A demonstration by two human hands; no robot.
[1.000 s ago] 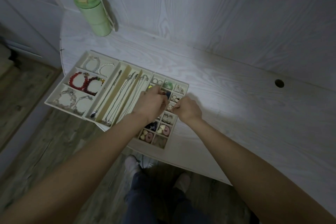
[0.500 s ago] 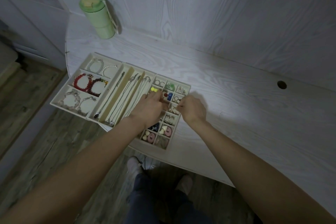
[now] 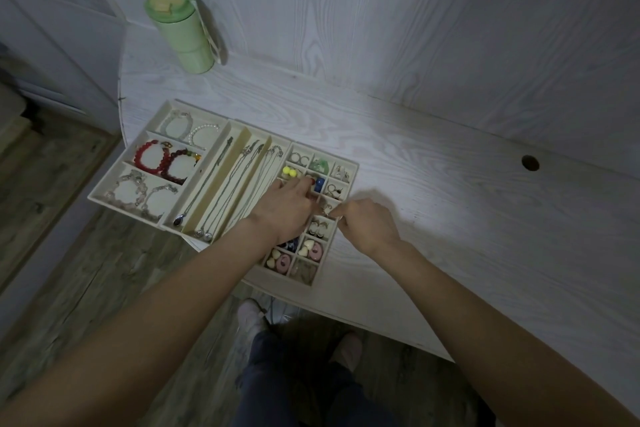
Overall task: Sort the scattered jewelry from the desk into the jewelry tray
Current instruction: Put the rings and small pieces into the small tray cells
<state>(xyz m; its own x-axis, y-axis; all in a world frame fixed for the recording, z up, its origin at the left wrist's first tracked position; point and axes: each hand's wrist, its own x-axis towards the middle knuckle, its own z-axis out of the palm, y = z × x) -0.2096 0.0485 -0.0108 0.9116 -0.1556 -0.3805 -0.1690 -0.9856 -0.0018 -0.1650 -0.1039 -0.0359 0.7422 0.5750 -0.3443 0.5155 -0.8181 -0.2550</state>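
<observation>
While both hands crowd the small right-hand cells, risk of knocking tiny earrings into a neighbouring cell. Left hand (image 3: 289, 210) curled low over the middle cells; whether pinching anything, cannot tell. Right hand (image 3: 369, 224) at the right rim, fingertips pinched; around what, too small to tell. Jewelry tray (image 3: 104, 193) on the desk (image 3: 450, 218), overhanging the near-left edge. Bracelets (image 3: 166, 163) far left, necklaces (image 3: 239, 191) in the long slots.

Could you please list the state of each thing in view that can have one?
Jewelry tray: open, compartments mostly filled.
Green bottle: upright, lid closed.
Left hand: fingers reaching into small compartments.
Right hand: fingers curled at tray's edge; contents unclear.
Red bracelets: lying in tray.
</observation>
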